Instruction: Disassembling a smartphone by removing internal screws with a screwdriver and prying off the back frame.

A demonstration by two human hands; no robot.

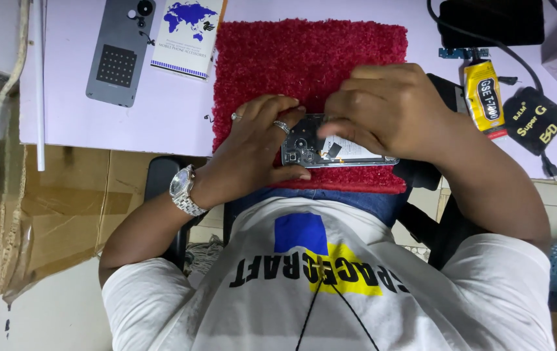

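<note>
An opened phone with its back removed and its inner parts showing lies on a red fluffy mat at the near edge of the pale desk. My left hand, with rings and a silver wristwatch, grips the phone's left end, thumb along its near edge. My right hand rests over the phone's right half, fingertips pinched together on a small part near its middle. What the fingertips hold is too small to tell.
A grey phone back cover and a white booklet with a blue map lie at the far left. A yellow glue tube, a black pouch, a small blue circuit board and a black cabled device sit at the right. Cardboard lies below the desk.
</note>
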